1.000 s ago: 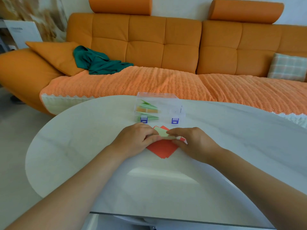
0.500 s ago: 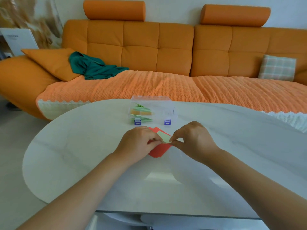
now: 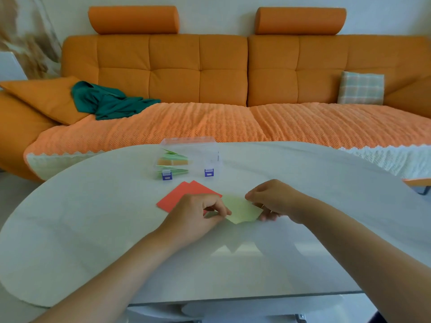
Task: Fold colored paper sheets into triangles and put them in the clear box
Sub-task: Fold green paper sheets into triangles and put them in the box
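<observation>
Your left hand [image 3: 198,214] is curled, thumb and forefinger pinching the left edge of a pale green sheet [image 3: 242,210]; your right hand [image 3: 274,201] is curled too and pinches the sheet's right edge, its lower fingers tucked under the paper and mostly out of sight. The sheet hangs between the two hands, one corner pointing down toward you, and you cannot tell whether that corner touches the table [image 3: 93,229]. Just behind your left hand lie two red sheets [image 3: 184,195], overlapping and flat on the table, their near corner covered by your knuckles. Farther back stands the clear box [image 3: 211,157], with two blue latches [image 3: 209,172] on its front; green and orange folded pieces [image 3: 173,162] sit in its left part, blurred through the wall, so their number is hard to make out. Beyond the table runs an orange sofa [image 3: 224,71] with a green cloth [image 3: 107,102] at its left and a checked cushion [image 3: 360,88] at its right
</observation>
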{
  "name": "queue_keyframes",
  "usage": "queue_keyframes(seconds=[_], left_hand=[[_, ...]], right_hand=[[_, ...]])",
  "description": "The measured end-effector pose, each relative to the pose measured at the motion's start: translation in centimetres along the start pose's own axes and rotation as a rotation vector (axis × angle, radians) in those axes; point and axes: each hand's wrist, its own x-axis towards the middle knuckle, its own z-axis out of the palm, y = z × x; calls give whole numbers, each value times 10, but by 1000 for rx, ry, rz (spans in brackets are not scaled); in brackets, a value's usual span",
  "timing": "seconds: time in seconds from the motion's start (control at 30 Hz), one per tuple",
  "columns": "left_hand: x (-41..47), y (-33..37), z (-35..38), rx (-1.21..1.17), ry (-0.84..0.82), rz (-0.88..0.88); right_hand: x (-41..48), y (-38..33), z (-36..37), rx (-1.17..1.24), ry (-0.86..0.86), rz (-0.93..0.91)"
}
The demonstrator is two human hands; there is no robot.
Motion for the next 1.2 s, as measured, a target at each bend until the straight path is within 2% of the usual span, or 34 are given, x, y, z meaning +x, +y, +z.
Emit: queue_keyframes(seconds=[0.13,0.23,0.4,0.57,0.73,0.93,1.2], left_hand=[[6,2,8,18,-79,27],[10,3,16,43,-96,58],[21,1,20,205,61,135],[29,3,21,170,85,-5],[33,4,26,-76,136,-140],[35,8,28,-207,237,-205],[32,5,28,-49,294,-155]], right_hand=[[5,2,0,49,20,-60],[10,3,4,-6,43,-135],[12,7,0,15,141,-201],[7,10,-3,98,98,-277],[5,10,0,125,106,-283],[2,7,1,157,81,-301],[7,7,15,159,141,-321]])
